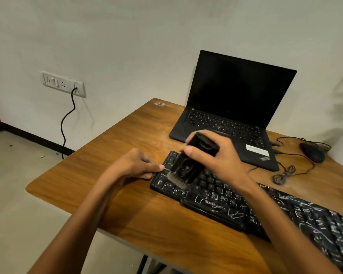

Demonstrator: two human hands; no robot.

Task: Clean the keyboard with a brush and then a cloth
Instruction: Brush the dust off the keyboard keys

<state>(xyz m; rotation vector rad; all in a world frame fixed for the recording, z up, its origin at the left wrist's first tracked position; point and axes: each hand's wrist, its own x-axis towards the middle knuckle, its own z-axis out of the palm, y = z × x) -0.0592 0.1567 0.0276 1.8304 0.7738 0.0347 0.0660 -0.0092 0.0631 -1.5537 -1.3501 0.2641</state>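
1. Keyboard (216, 206) lies at an angle on the desk (127, 204), in front of the laptop (236, 107). White streaks cover its keys, heaviest toward the right end.
2. Right hand (216, 157) is clamped round the black brush (188, 165), thumb on the near side. The brush is tilted so the bristles (176, 179) meet the keys at the left end, probably to rake dust out of the gaps.
3. Left hand (135, 165) sits at the keyboard's left edge with the thumb tip touching it and the fingers curled. This looks like bracing against sliding (whether it actually pinches the edge, cannot tell).
4. The hands are near each other but apart.
5. Judgement: brushing stage, with most keys still dirty. No cloth is in view.
6. Mouse (313, 152) and its cable lie to the right, well clear of the work.
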